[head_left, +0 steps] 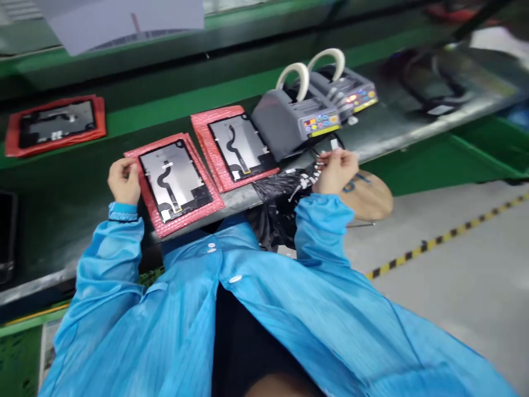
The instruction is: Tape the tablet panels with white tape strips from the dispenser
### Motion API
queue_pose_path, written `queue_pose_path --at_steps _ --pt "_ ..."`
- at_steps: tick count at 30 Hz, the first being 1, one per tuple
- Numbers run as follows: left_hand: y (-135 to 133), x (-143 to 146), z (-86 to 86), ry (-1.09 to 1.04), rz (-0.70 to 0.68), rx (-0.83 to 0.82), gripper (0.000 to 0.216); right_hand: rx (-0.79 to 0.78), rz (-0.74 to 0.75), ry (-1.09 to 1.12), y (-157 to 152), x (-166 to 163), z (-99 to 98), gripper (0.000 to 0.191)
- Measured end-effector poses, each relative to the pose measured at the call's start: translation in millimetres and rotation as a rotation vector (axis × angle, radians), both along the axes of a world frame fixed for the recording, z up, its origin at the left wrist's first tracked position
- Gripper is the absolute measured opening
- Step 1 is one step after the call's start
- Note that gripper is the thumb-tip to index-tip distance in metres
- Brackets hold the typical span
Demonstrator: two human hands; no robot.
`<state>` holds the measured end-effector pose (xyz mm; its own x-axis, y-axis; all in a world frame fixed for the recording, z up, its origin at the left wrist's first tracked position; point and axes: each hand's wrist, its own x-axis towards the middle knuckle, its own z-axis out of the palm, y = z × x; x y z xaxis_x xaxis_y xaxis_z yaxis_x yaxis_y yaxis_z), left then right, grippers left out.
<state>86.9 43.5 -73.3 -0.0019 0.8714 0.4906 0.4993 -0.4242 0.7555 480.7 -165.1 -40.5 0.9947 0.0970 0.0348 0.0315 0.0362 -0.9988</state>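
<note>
A tablet panel [176, 179] with a black flex cable lies on a pink bubble sheet [209, 198] right in front of me. My left hand [124, 179] is curled at that sheet's left edge, its fingers touching the panel's corner. A second panel [242, 144] on its own pink sheet lies to the right. My right hand [336, 170] is closed in a pinch beside the nearer grey tape dispenser [295, 120], holding a small pale piece I cannot make out. Both arms wear blue sleeves.
A second tape dispenser [349, 91] stands behind the first. A third panel on a red sheet [55, 124] lies at the far left of the dark belt [61, 187]. A black bag [276, 204] hangs at the edge, beside a round wooden stool [370, 196].
</note>
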Motion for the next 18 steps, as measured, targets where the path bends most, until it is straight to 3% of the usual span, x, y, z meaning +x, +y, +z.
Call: queue_pose_path --at_steps 4,12,18 --pt "1.2 13.1 7.5 0.081 -0.093 0.109 0.012 -0.029 0.012 0.026 -0.9 13.7 -10.5 0.011" --pt "-10.4 44.4 31.6 0.136 -0.229 0.170 0.012 -0.109 0.097 0.005 12.4 31.3 -23.5 0.037" --pt "-12.2 56.8 34.9 0.145 -0.302 0.168 0.012 -0.092 0.116 0.039 25.0 38.3 -29.7 0.038"
